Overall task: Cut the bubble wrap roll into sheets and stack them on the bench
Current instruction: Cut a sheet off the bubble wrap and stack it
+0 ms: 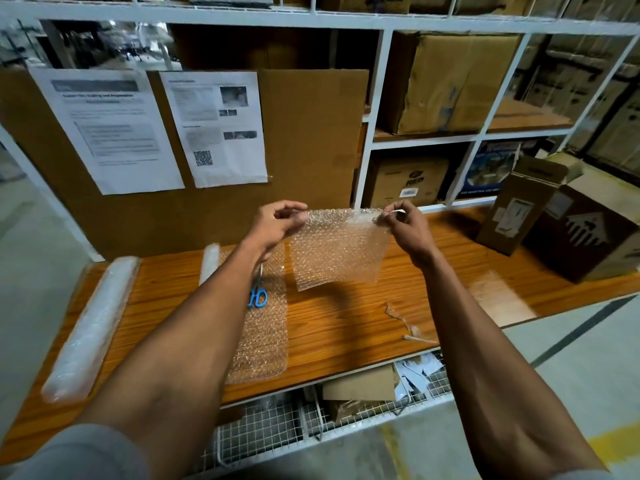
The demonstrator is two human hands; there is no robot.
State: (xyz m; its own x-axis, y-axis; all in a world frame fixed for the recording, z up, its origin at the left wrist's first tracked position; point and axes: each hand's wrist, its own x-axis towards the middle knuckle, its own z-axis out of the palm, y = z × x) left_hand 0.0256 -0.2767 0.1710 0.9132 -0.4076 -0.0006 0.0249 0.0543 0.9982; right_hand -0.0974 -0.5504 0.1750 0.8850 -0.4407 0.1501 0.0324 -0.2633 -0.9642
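bench (pixel 346 323): orange wood-grain top, front edge runs lower left to right of frame; bare patch at centre under the sheet
cut sheet (pixel 337 249): clear bubble wrap, roughly square, hangs in air mid-frame above bench, top edge stretched between both hands
left hand (pixel 278 221): pinches sheet's top left corner
right hand (pixel 403 221): pinches top right corner
unrolled wrap (pixel 259 334): flat on bench, left of centre, blue-handled scissors (pixel 257 296) on it
roll (pixel 91 327): white cylinder, far left bench edge
boxes (pixel 568 230): cardboard, right end

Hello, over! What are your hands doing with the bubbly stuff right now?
Left hand, right hand pinching cut sheet top corners, held above bench. Scissors on unrolled wrap. Nothing blocking.
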